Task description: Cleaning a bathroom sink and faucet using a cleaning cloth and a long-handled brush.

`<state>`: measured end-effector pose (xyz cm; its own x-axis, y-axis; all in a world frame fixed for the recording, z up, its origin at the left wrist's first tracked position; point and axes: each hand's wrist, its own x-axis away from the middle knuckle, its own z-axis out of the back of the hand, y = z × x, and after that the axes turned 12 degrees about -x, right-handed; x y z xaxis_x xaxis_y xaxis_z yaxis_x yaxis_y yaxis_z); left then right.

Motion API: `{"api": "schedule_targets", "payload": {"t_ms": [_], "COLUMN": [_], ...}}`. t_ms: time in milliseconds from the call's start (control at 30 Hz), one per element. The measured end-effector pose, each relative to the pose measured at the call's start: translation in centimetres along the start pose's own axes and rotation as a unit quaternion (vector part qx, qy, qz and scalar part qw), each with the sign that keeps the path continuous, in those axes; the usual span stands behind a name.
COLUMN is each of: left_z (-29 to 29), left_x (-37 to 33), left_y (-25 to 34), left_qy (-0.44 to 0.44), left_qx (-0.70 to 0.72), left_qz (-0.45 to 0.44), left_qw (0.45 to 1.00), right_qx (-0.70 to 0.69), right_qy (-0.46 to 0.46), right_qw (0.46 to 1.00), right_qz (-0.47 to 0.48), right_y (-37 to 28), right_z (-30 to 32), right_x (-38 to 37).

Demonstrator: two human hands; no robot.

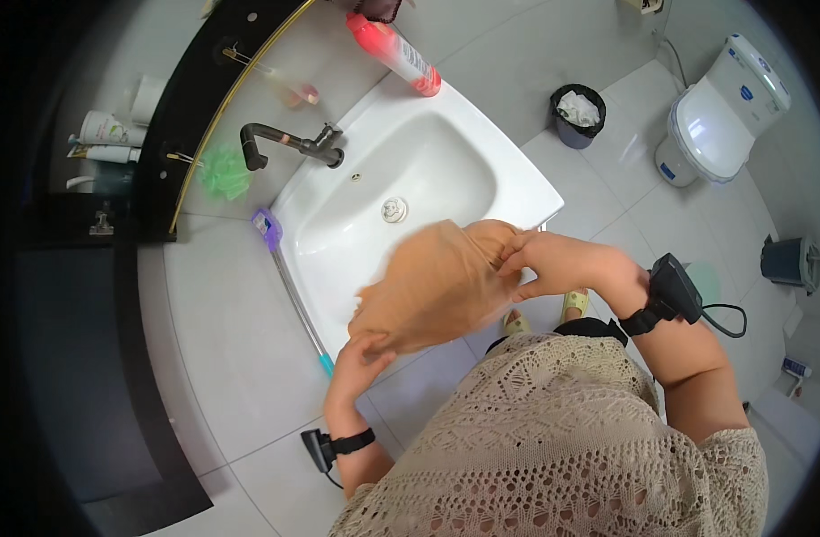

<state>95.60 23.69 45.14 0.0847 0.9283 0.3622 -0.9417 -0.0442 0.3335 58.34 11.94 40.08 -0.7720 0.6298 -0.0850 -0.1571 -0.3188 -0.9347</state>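
A tan-orange cloth (437,286) stretches between my two hands, over the near edge of the white sink (517,170). Motion blurs part of it, and I cannot make out whether it is a garment or a plain cloth. At its lower left end, my left hand (361,358) pinches the edge with curled fingers. My right hand (539,259) grips the gathered right end, thumb below and fingers above. Behind the cloth, the basin shows a round drain cover (394,210). A dark faucet (293,146) stands at the sink's far left corner.
A red-and-white bottle (396,54) rests on the sink's far rim. Beside the sink's left side leans a long handle with a purple end (267,231). A green bath puff (225,172) hangs by the faucet. A trash bin (578,116) and a toilet (718,116) stand to the right.
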Motion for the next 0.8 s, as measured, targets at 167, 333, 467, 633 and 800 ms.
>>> {"api": "schedule_targets", "payload": {"t_ms": [167,333,467,633,800], "left_z": [-7.9,-13.5,-12.0,-9.8,-9.1], "left_x": [-5.9,-10.4,-10.7,-8.0,-8.1], "left_y": [0.2,3.1,3.3,-0.7,-1.6], "left_qy": [0.234,0.244,0.161,0.179,0.133], "left_qx": [-0.048,-0.246,-0.178,-0.167,-0.26], "left_qz": [-0.049,-0.045,-0.043,-0.086,-0.071], "left_qw": [0.97,0.937,0.97,0.966,0.954], "right_qx": [0.017,0.238,0.244,0.348,0.414], "right_qy": [0.039,0.194,0.054,-0.049,-0.002], "right_qw": [0.995,0.951,0.967,0.935,0.908], "right_qz": [-0.089,0.047,0.051,0.044,0.066], "right_y": [-0.8,2.5,4.9,5.6,6.2], "right_z": [-1.9,-8.7,-11.2,-9.1,-10.3], "right_x": [-3.1,-8.0,-8.7,-8.1,-9.0]}}
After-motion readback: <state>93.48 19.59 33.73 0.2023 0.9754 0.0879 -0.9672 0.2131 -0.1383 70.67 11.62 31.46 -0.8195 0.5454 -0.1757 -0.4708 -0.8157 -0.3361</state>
